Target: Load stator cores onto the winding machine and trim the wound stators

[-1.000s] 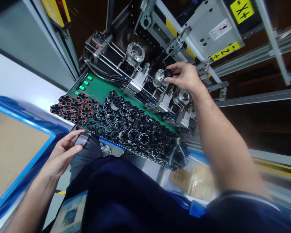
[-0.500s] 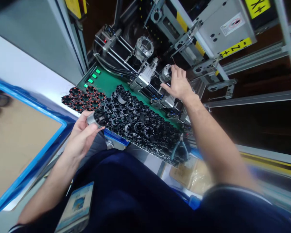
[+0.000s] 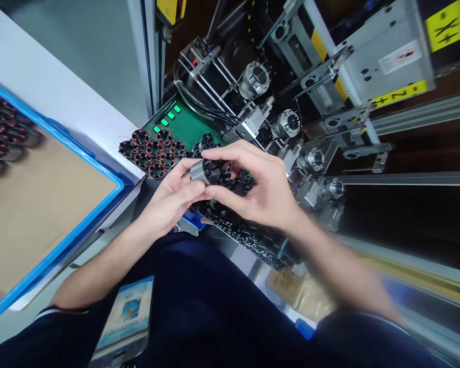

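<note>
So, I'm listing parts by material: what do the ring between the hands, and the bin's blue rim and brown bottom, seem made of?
Ring: the outer band looks like bare metal, going by its smooth grey sheen; its black end is possibly plastic, being dark and duller. Rim: probably plastic, slightly glossy and evenly blue. Bottom: perhaps cardboard, flat, matt and brown.

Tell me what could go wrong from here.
The left hand and right hand pinch the grey ring, which might slip if a grip loosens. If dropped, it could land in the pile of black rings and be hard to spot. The left hand might also brush the nearby orange-wound rings.
</note>
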A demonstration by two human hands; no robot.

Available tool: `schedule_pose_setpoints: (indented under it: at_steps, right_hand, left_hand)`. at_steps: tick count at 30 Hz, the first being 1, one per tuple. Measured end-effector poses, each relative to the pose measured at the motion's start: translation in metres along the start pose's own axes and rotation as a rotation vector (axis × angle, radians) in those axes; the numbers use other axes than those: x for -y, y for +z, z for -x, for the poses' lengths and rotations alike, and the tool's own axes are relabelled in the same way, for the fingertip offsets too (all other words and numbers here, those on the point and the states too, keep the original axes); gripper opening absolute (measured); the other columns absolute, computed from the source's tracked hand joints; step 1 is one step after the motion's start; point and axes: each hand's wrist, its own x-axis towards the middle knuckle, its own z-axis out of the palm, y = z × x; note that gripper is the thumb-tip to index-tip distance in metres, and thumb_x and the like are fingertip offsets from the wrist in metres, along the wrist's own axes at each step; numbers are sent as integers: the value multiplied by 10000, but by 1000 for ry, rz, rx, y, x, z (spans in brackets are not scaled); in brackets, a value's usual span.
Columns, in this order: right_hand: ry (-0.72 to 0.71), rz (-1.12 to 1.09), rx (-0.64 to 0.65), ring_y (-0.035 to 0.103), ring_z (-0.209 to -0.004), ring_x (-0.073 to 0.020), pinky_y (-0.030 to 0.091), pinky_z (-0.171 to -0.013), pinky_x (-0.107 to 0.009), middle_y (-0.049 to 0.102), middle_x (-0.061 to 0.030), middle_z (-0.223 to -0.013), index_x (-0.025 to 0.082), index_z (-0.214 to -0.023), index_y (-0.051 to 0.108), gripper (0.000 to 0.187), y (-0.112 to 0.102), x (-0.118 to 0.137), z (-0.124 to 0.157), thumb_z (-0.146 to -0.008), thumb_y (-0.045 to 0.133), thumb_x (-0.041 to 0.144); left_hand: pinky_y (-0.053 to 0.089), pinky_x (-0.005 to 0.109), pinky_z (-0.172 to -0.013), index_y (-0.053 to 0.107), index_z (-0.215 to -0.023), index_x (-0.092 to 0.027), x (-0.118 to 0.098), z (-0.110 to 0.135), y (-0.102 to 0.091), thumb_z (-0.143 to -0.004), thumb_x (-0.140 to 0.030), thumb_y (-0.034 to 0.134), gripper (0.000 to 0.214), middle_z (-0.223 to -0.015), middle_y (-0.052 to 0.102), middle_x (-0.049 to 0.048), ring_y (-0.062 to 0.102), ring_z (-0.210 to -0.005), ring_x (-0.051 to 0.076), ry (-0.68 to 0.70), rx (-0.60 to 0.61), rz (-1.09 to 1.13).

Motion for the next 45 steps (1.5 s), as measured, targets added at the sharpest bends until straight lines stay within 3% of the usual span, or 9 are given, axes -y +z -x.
schedule_pose_setpoints:
  at_steps: [8, 12, 17, 24, 28, 31, 35, 41, 45]
  right_hand:
    - [309, 463, -379, 695, -1055, -176, 585, -859, -305, 807, -95, -1246, 134, -1288, 747, 463, -85, -139, -104, -853, 880, 218]
    - [514, 672, -278, 699, -1039, -164, 539, -969, -334, 815, -127, -1219, 59, -1287, 764, 473, -96, -195, -140, -887, 876, 286]
    - [483, 783, -110, 729, -1087, -214, 521, -1041, -400, 831, -127, -1199, 94, -1275, 824, 509, -93, -207, -150, -818, 944, 285]
    - [484, 685, 101, 724, -1053, -165, 551, -968, -359, 819, -167, -1220, 65, -1328, 812, 560, -127, -213, -166, -864, 946, 349]
    - [503, 710, 92, 716, -1218, -244, 539, -1112, -441, 786, -212, -1353, 50, -1463, 729, 622, -113, -215, -154, -944, 877, 360]
    - [559, 826, 97, 412, -1606, -455, 389, -1280, -666, 453, -342, -1734, -26, -1709, 410, 976, -81, -219, -134, -979, 815, 479]
    - [576, 757, 81, 187, -1692, -519, 284, -1300, -783, 59, -270, -1900, 85, -1783, 243, 1142, -55, -224, -116, -932, 820, 579]
    - [400, 600, -86, 709, -1276, -353, 547, -1145, -562, 764, -149, -1406, 238, -1490, 660, 582, -37, -156, -54, -1022, 668, 583]
    - [483, 494, 99, 773, -1094, -336, 626, -980, -528, 827, -74, -1211, 305, -1294, 760, 459, 10, -110, 9, -934, 778, 589]
  left_hand:
    - [600, 496, -1012, 746, -1262, -301, -12, 9, -98, -921, -462, 878, 400, -1170, 778, 25, 759, -1117, 294, 448, -499, -963]
    - [572, 496, -871, 763, -1131, -333, -12, 29, -134, -938, -450, 828, 235, -1001, 750, 0, 722, -956, 298, 481, -559, -1266]
    - [542, 432, -776, 748, -1065, -328, -7, 43, -148, -970, -404, 802, 133, -964, 738, 5, 644, -788, 235, 465, -555, -1303]
    - [519, 405, -771, 771, -994, -273, -6, 31, -149, -942, -406, 812, 148, -890, 747, 20, 684, -824, 246, 447, -552, -1264]
    - [525, 460, -891, 773, -973, -251, -7, 30, -148, -920, -423, 824, 187, -962, 791, 40, 744, -926, 285, 415, -598, -1294]
    - [489, 507, -947, 773, -962, -240, -4, 27, -144, -919, -485, 825, 254, -946, 795, 45, 750, -934, 301, 404, -653, -1377]
    - [445, 537, -1040, 781, -1003, -265, 0, 12, -122, -950, -546, 806, 286, -1013, 803, 60, 744, -1040, 319, 453, -591, -1418]
    - [490, 511, -1061, 772, -1268, -303, 1, -45, -61, -1083, -499, 653, 295, -1326, 780, 89, 682, -1235, 326, 507, 9, -1432]
    - [496, 540, -1080, 747, -1411, -254, 12, -95, -38, -1075, -425, 633, 393, -1397, 707, 158, 610, -1283, 379, 491, 191, -1647]
